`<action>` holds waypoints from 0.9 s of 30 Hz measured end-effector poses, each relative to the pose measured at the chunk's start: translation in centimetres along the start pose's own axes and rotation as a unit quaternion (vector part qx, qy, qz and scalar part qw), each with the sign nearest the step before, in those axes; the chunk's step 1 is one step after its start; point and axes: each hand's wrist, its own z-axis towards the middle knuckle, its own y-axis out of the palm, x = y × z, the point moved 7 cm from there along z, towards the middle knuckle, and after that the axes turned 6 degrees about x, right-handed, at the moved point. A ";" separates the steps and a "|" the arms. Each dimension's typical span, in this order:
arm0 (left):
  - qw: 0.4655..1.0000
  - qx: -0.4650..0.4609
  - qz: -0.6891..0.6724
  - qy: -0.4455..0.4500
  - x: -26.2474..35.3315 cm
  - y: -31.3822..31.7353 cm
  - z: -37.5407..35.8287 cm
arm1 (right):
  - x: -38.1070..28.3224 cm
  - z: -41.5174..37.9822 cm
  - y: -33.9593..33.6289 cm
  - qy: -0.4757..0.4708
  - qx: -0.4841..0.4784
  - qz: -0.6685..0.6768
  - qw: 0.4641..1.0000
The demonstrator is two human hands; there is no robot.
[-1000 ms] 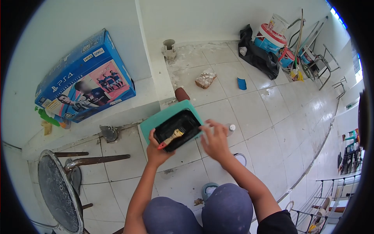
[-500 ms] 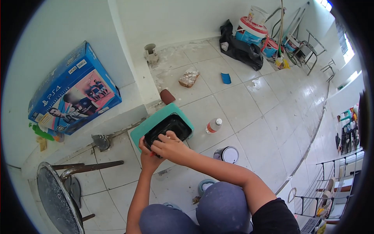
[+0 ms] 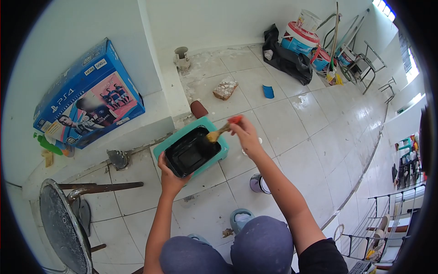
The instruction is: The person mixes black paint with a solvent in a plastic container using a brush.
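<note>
A black plastic tray (image 3: 182, 160), dark and glossy inside, rests on a turquoise stool (image 3: 163, 145). My left hand (image 3: 172, 179) grips the tray at its near left corner, thumb along the side. Between the fingers of my right hand (image 3: 245, 134) is a paintbrush (image 3: 221, 131) with a light wooden body and a red handle end. Its dark bristles dip into the right part of the tray, where they are hard to tell from the black surface.
A paint can (image 3: 259, 183) stands on the tiles by my right forearm; a bottle is mostly hidden behind my right hand. Left are a round metal stool (image 3: 61, 226) and a PS4 box (image 3: 91, 100) on a ledge. Beyond lie a brick piece (image 3: 225, 88) and a black bag (image 3: 287, 59).
Both hands were together at the tray's near side. My right hand has moved right and away, now showing the paintbrush; my left hand stays on the tray, whose inside is now exposed.
</note>
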 end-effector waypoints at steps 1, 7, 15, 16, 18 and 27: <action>1.000 -0.003 -0.002 -0.011 -0.1 -0.1 0.1 | 0.6 0.3 2.0 0.018 -0.068 -0.017 0.997; 0.999 -0.019 -0.019 -0.037 -0.8 -1.2 -0.3 | -1.2 -0.8 0.7 0.040 0.055 -0.218 0.974; 0.978 0.114 0.154 0.083 4.1 -10.0 -2.4 | 1.4 -11.9 -17.9 0.100 0.027 -0.396 0.912; 0.979 0.106 0.150 0.083 3.6 -10.0 -3.3 | 1.6 -13.3 -17.9 0.074 -0.027 -0.456 0.887; 0.989 0.128 0.008 0.072 2.9 -10.6 -4.9 | 1.8 -16.0 -17.6 0.078 -0.048 -0.477 0.874; 0.857 -0.185 0.018 0.481 17.4 -2.2 -2.7 | 6.7 -19.2 -13.6 0.173 -0.050 -0.467 0.866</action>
